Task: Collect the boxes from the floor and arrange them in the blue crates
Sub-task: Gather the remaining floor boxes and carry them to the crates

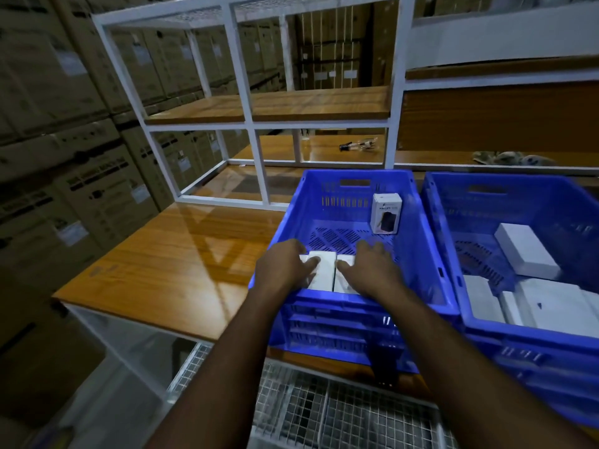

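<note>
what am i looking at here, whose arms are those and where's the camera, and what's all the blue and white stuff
There is no machine here. The single picture comes from a camera worn on a person's head, looking forward and down, so the two arms are that person's own.

The left hand and right hand reach into the left blue crate, which stands on a wooden table. Each hand grips a white box: the left white box and the right white box, side by side near the crate's front wall. At the back stands an upright printed box.

The right blue crate beside it holds several white boxes. Behind stand a white shelf frame and stacked cartons.
</note>
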`<state>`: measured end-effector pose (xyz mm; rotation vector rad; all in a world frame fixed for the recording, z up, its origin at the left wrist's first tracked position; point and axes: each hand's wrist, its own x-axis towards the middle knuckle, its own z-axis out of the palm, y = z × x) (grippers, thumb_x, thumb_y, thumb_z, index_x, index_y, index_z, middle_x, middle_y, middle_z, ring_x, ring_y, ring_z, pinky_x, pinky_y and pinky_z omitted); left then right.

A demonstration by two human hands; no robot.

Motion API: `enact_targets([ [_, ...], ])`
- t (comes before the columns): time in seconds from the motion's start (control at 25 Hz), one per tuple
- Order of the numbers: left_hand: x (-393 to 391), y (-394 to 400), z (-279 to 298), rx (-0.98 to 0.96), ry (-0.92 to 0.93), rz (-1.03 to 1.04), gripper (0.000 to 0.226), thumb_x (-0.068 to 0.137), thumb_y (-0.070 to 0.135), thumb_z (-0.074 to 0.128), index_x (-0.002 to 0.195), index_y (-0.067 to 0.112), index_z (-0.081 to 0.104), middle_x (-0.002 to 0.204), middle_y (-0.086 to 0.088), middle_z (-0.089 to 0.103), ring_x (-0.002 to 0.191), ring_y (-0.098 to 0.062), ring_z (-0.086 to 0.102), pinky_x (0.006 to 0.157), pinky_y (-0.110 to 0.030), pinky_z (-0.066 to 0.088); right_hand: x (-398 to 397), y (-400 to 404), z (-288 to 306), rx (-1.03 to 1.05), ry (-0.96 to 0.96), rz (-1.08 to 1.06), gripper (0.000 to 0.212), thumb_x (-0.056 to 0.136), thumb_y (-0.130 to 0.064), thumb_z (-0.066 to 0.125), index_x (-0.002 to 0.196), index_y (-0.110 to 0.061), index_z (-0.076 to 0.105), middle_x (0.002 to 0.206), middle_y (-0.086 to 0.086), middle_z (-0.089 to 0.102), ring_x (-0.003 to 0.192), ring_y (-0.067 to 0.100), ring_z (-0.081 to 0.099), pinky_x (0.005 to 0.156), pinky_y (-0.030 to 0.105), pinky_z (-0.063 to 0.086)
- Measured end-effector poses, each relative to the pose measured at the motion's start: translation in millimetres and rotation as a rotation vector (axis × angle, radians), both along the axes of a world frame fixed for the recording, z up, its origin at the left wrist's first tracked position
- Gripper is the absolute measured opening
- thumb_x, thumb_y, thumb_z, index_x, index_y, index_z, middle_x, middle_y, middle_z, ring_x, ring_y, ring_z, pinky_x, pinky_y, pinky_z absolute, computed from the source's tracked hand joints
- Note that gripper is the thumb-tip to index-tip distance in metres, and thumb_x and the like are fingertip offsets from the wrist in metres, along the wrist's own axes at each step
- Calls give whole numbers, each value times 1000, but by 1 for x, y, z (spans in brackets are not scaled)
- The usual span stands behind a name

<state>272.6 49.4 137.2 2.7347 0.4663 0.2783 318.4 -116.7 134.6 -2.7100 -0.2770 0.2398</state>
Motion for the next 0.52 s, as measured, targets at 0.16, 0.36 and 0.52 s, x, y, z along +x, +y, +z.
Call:
enact_targets([
  [0.16, -24, -8, 2, -71, -215, 48, 30, 90, 48, 66, 109, 25, 68, 83, 7, 71, 86, -15, 67, 65, -29, 46, -16, 4, 5, 154, -214, 123, 49, 97, -45, 52, 134, -13, 47, 138, 13, 42, 130, 32, 39, 93, 44, 43],
  [0.36, -60, -12, 5, -109, -381, 48, 21, 91, 40, 66, 105, 24, 68, 79, 13, 65, 77, -6, 62, 62, -23, 43, -42, 15, 5, 203, -522, 249, 29, 94, -39, 54, 112, -18, 62, 113, 6, 56, 112, 28, 50, 91, 44, 40],
  [0.52, -99, -10, 0, -110, -492, 133, 18, 90, 35, 66, 104, 24, 69, 91, 11, 70, 88, -6, 65, 73, -29, 51, -69, 28, 3, 322, -645, 247, 16, 89, -31, 56, 92, -18, 64, 97, 6, 60, 100, 29, 55, 83, 45, 43],
])
